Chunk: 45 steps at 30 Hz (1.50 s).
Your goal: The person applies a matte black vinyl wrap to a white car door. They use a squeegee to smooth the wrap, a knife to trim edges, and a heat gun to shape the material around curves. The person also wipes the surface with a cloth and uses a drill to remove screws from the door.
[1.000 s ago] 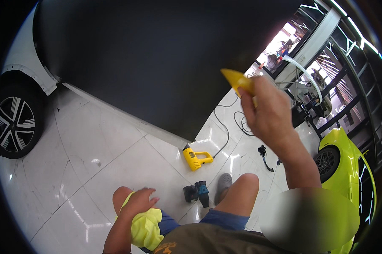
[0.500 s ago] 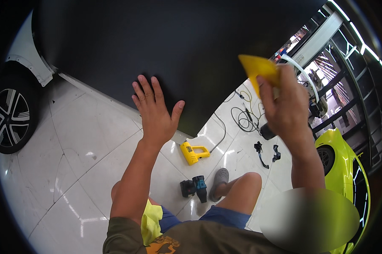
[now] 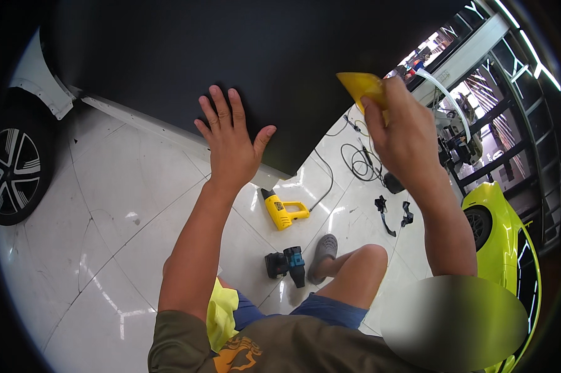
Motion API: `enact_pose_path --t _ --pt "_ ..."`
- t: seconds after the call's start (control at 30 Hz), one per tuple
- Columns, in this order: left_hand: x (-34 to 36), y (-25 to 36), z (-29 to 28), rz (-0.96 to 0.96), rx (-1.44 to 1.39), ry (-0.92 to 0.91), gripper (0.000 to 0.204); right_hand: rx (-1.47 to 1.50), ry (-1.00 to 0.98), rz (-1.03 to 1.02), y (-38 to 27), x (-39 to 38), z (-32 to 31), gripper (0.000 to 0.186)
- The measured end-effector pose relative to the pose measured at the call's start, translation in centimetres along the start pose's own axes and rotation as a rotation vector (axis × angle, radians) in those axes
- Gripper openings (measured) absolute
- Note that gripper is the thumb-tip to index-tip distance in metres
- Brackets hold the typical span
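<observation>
A large matte black panel, apparently a car door, fills the upper part of the view. My left hand lies flat against its lower part, fingers and thumb spread. Up to the right, my right hand grips a yellow squeegee between thumb and fingers. The squeegee's pointed corner overlaps the panel's right side in view; whether it touches the surface I cannot tell. Below the panel's lower corner, a yellow heat gun rests on the floor.
A blue-and-black cordless tool lies by my foot in a grey clog. Coiled cables and black parts lie on the tiled floor. A car wheel is at left, a lime-green car at right.
My right hand has moved left and slightly up with the squeegee, closer to the panel. My left hand stays spread on the panel, while the whole view has shifted a little.
</observation>
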<state>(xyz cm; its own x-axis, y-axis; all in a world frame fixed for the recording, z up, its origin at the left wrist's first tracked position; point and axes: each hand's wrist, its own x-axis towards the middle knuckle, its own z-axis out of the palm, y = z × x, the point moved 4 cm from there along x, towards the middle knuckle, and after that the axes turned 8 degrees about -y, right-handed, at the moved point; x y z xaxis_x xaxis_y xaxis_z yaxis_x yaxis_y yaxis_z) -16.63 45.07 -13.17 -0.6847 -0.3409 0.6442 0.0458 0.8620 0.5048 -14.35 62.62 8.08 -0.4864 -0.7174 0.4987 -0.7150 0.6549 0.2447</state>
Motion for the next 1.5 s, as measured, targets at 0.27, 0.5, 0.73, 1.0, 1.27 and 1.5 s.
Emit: enact_pose_path --t 0.27,0.5,0.73,1.0,1.27,1.5 --pt "0.5 0.0 0.5 -0.014 0.0 -0.004 0.093 -0.197 -0.182 -0.122 0.3 -2.6 3.9 0.017" --pt "0.3 -0.6 0.7 -0.006 0.022 0.03 0.094 -0.164 -0.086 -0.19 -1.0 1.0 0.4 0.014" --pt "0.5 -0.5 0.8 -0.02 0.007 0.021 0.096 -0.315 -0.368 -0.187 -0.6 -1.5 4.5 0.014" --pt "0.2 -0.8 0.9 -0.013 0.012 0.029 0.099 -0.135 -0.234 -0.099 -0.8 2.1 1.3 0.016" --pt "0.4 -0.8 1.0 -0.007 -0.017 0.044 0.098 -0.25 -0.475 -0.176 -0.2 -1.1 4.9 0.015" --pt "0.3 -0.9 1.0 -0.015 0.001 0.068 0.099 -0.243 -0.447 -0.152 -0.5 0.9 2.9 0.015"
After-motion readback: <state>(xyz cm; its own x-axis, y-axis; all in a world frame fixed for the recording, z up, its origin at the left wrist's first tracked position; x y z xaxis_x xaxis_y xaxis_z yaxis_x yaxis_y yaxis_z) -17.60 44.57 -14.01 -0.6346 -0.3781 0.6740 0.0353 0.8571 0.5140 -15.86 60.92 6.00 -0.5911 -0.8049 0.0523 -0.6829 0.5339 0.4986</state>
